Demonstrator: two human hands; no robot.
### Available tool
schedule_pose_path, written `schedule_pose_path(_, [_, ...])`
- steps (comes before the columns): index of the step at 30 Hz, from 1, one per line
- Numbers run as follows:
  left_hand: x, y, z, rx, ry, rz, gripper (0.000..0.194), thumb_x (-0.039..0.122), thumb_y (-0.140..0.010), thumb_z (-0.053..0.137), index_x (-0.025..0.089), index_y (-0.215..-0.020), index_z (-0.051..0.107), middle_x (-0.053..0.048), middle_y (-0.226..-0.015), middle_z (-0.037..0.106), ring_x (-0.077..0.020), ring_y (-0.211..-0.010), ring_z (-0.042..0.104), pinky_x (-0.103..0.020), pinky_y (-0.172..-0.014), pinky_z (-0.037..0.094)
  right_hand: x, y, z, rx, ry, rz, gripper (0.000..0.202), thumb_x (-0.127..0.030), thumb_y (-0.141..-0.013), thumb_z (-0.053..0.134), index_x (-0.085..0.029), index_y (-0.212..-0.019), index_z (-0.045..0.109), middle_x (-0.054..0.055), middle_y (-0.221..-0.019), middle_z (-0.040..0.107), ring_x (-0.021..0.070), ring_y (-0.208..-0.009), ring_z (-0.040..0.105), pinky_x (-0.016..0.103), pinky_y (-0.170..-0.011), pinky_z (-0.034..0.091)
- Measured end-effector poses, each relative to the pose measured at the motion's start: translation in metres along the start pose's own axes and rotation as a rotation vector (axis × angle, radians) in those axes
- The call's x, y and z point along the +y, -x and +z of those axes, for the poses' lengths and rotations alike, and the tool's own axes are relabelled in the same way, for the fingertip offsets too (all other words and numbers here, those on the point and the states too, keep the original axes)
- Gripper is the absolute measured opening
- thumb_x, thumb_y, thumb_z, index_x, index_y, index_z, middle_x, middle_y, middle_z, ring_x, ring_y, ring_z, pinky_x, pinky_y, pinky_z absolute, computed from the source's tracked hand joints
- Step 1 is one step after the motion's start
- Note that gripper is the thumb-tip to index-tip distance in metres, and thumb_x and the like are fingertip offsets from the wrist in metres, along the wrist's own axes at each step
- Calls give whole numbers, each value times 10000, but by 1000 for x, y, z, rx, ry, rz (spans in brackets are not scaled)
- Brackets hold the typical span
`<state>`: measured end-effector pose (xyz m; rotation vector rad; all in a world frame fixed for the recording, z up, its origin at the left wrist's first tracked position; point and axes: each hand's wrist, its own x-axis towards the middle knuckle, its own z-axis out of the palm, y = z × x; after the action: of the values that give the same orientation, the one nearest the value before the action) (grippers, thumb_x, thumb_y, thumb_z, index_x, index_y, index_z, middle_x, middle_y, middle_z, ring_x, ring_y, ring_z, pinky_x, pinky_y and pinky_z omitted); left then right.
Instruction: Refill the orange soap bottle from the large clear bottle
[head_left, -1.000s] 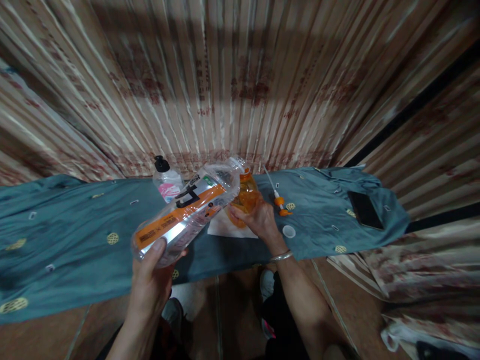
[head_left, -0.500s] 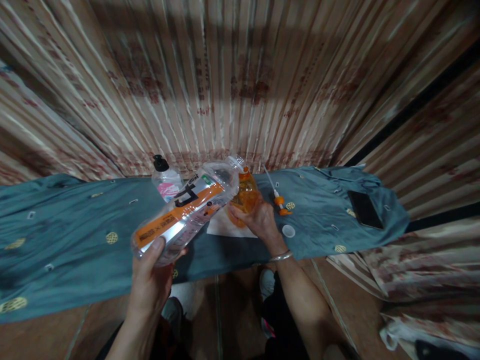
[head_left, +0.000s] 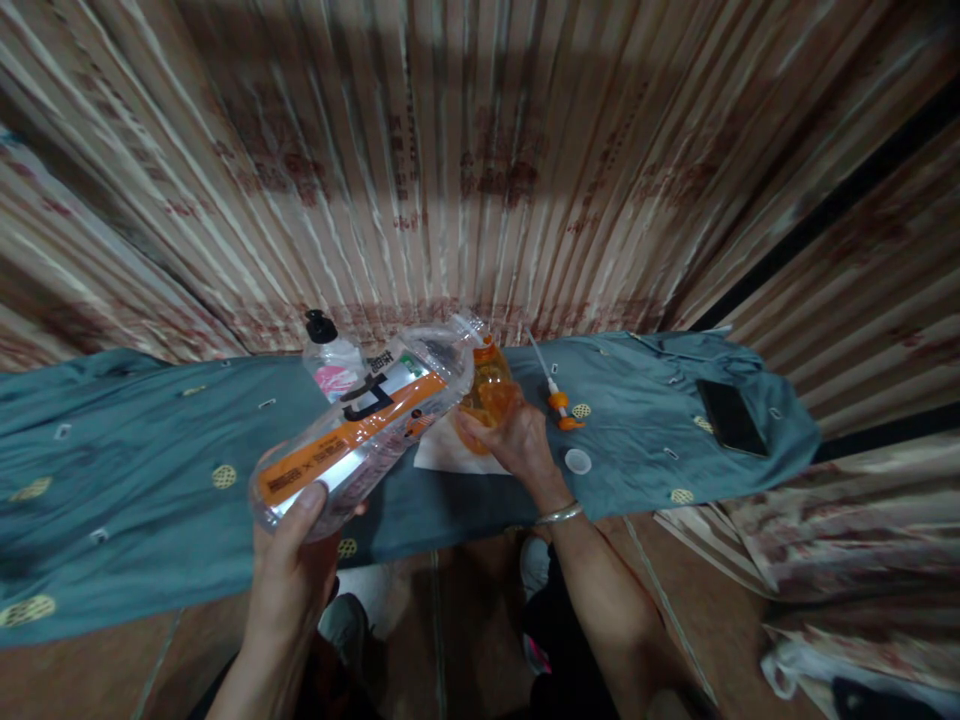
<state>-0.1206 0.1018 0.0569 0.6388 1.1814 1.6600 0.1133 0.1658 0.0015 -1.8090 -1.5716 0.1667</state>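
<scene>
My left hand (head_left: pixel 296 555) is closed round the lower end of a large clear plastic bottle (head_left: pixel 367 425) with an orange and silver label. The bottle is tilted, its mouth up and to the right, over the neck of an orange translucent bottle (head_left: pixel 487 390). Whether the two mouths touch, I cannot tell. Wrapped round the orange bottle is my right hand (head_left: pixel 525 440), with a bangle on the wrist. White paper (head_left: pixel 442 450) lies beneath the orange bottle. An orange pump top (head_left: pixel 559 400) with a clear tube lies to the right, near a small white cap (head_left: pixel 577 461).
A clear bottle with a black pump top (head_left: pixel 322 330) stands at the back left, partly behind the tilted bottle. A black phone (head_left: pixel 730 418) lies at the right on the green cloth (head_left: pixel 150 470). A pleated curtain (head_left: pixel 465 170) hangs behind.
The base of the large clear bottle and my left hand have shifted slightly left and down, and the bottle has turned a little. My right hand and the orange bottle have hardly moved.
</scene>
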Motion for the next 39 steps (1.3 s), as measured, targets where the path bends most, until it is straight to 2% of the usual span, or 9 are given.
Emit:
schedule_pose_path(8, [-1, 1, -1, -17, -13, 26, 625, 448, -491, 1064, 239, -1034, 834, -27, -1045, 814, -205, -877, 719, -234, -560, 597, 3, 1, 3, 18, 9, -4, 649, -500, -809, 958, -155, -1273, 665, 165, -1042, 895, 354, -933, 890, 384, -797, 711])
schedule_pose_path(15, [1, 2, 3, 11, -7, 21, 699, 473, -409, 1087, 225, -1012, 836, -26, -1015, 794, -208, -840, 699, -243, -518, 601, 4, 1, 3, 30, -6, -31, 610, -494, -830, 937, -189, -1280, 661, 141, -1053, 897, 346, -936, 890, 395, -799, 718])
schedule_pose_path(23, [2, 2, 3, 3, 3, 26, 679, 483, -415, 1094, 254, -998, 834, -25, -1078, 777, -208, -876, 679, -229, -520, 584, 3, 1, 2, 21, -19, -11, 611, -483, -814, 958, -181, -1260, 669, 146, -1040, 900, 341, -935, 893, 376, -800, 710])
schedule_pose_path(27, [2, 3, -1, 15, 19, 26, 659, 481, -428, 1089, 283, -1001, 832, -29, -1130, 779, -220, -919, 691, -241, -557, 619, 3, 1, 3, 29, -12, -7, 612, -479, -820, 949, -171, -1270, 670, 147, -1060, 899, 341, -947, 894, 378, -801, 712])
schedule_pose_path(31, [4, 4, 0, 22, 11, 14, 688, 454, -394, 1089, 282, -1010, 837, -43, -1154, 760, -236, -930, 683, -249, -525, 630, 2, 1, 3, 44, -12, -15, 612, -481, -814, 956, -190, -1272, 673, 136, -1063, 900, 345, -945, 893, 398, -804, 718])
schedule_pose_path(35, [1, 3, -6, 33, 45, 6, 783, 364, -364, 1100, 354, -1106, 852, -12, -1200, 768, -233, -916, 713, -264, -526, 647, 1, 1, 1, 29, -13, -18, 590, -481, -831, 949, -204, -1271, 672, 128, -1070, 898, 347, -959, 891, 411, -813, 723])
schedule_pose_path(39, [-5, 1, -18, -39, 20, 4, 767, 297, -461, 1092, 417, -1177, 844, -11, -1191, 817, -236, -929, 761, -284, -613, 671, 1, 1, 0, 5, 14, -15, 569, -496, -830, 949, -202, -1236, 681, 127, -1026, 894, 347, -933, 891, 396, -783, 723])
